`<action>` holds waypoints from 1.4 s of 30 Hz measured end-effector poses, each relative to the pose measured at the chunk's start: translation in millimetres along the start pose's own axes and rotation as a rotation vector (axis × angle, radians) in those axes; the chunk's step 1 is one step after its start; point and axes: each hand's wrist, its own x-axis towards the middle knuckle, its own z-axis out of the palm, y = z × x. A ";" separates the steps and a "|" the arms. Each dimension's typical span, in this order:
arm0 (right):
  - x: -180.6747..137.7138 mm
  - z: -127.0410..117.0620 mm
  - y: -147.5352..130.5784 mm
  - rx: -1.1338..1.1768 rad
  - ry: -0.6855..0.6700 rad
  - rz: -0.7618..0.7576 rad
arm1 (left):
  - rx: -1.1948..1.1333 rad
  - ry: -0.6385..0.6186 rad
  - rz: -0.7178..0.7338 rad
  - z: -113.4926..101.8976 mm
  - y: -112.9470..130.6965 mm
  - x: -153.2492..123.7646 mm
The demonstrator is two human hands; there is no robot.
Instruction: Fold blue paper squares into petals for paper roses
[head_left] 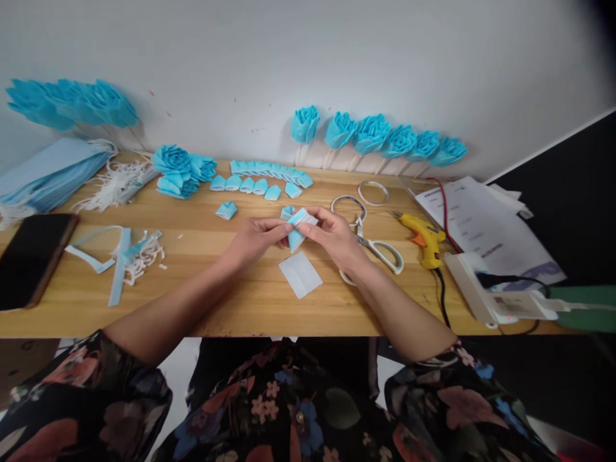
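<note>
While the left hand point(257, 236) and right hand point(332, 232) pinch a blue piece point(296, 231) just above the bench point(216, 301), its fold looks small. A slackened pinch could let it spring open.

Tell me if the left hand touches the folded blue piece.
Touching. In the head view, fingertips of the left hand pinch the folded blue piece.

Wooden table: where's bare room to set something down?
Bare wood lies between the cut strips and the left hand, and along the front edge below the white square. Crowded: the back row of petals, the right end around the glue gun.
</note>
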 end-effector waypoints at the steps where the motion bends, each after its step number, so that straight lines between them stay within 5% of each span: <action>1: -0.1 0.4 -0.5 -0.009 0.005 -0.012 | 0.038 -0.006 0.001 -0.1 1.5 -0.6; 19: -1.7 -0.8 -4.7 -0.201 0.124 -0.131 | 0.036 -0.069 -0.035 2.6 5.8 -2.2; 28: -0.9 -2.5 -8.0 -0.417 0.076 -0.349 | -0.240 -0.039 -0.120 3.5 1.3 1.4; 42: -1.4 -1.8 -6.9 -0.498 0.034 -0.383 | -0.225 -0.018 -0.127 3.3 -0.3 4.2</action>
